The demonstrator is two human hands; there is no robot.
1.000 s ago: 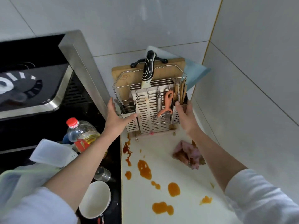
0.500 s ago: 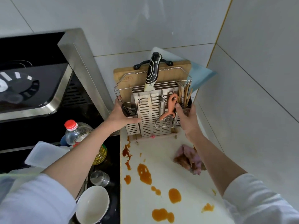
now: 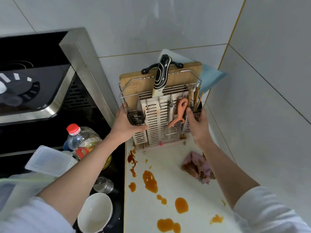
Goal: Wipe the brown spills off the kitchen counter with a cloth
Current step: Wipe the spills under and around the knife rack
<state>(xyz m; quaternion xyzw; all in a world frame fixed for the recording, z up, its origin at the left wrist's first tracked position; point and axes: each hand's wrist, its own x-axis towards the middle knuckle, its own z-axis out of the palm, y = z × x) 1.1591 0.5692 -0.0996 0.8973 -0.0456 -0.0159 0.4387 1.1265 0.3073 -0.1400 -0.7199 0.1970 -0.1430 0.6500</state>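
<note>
Spills [image 3: 150, 181] of glossy brown liquid dot the white counter [image 3: 173, 167] in front of the metal rack [image 3: 159, 118]; the crumpled pink cloth [image 3: 197, 167], seemingly stained, lies right of them. The left hand [image 3: 125, 124] and right hand [image 3: 198, 123] grip the slotted rack's sides, which sits slightly farther back than half a second ago, against a wooden board [image 3: 181, 76].

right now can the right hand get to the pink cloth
Probably yes, once freed: the right hand grips the metal rack, and the pink cloth lies uncovered on the counter just under that forearm.
</note>
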